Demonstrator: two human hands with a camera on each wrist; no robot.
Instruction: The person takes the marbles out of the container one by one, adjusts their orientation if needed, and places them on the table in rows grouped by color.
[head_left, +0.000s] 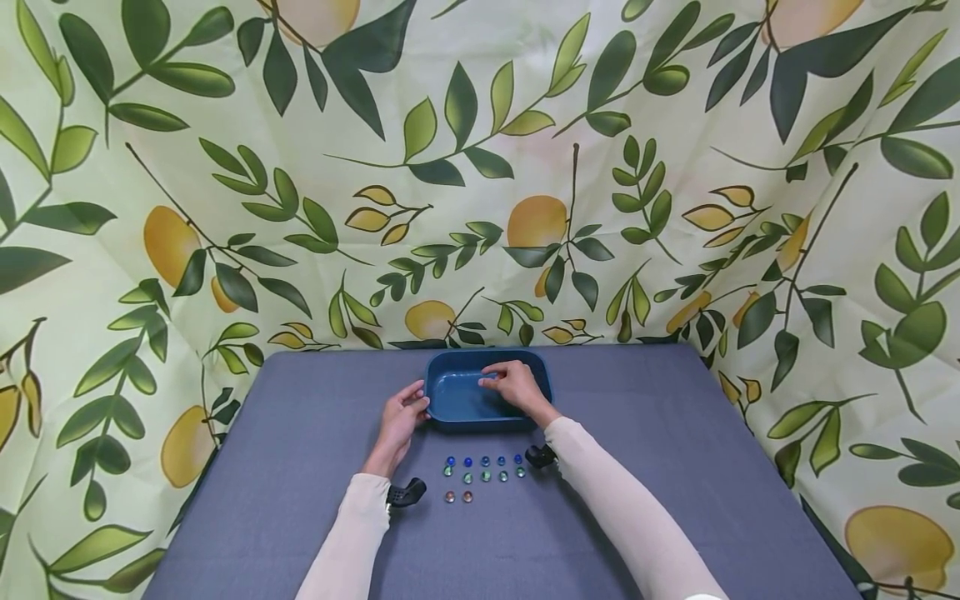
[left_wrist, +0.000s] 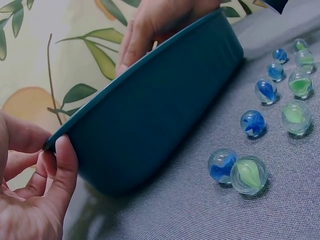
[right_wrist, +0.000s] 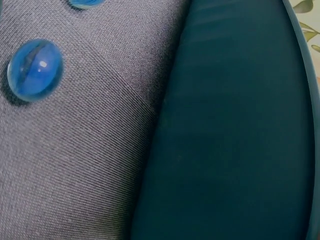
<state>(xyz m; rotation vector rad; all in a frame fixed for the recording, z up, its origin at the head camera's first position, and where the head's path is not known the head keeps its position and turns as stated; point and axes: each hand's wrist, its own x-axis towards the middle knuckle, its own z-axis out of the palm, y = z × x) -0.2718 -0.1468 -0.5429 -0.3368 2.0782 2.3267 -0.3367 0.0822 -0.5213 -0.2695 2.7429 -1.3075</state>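
Note:
A blue rectangular plastic bin [head_left: 457, 398] stands near the table's back edge. My left hand [head_left: 399, 419] pinches its left rim between thumb and fingers, seen close up in the left wrist view at the bin's rim [left_wrist: 80, 111]. Over the bin's interior reaches my right hand [head_left: 516, 387], thumb and forefinger apart with nothing visible between them. In the left wrist view, the bin's wall hides the right fingertips. In front of the bin lie glass marbles in rows: blue marbles [head_left: 485, 461], green marbles [head_left: 486, 477] and two reddish marbles [head_left: 459, 497].
A grey cloth covers the table [head_left: 315, 467]. Behind and beside it hangs a leaf-and-fruit print curtain [head_left: 465, 183]. Black wrist mounts [head_left: 406, 493] stick out from both sleeves. A blue marble [right_wrist: 35, 70] lies beside the bin's long wall [right_wrist: 225, 130] in the right wrist view.

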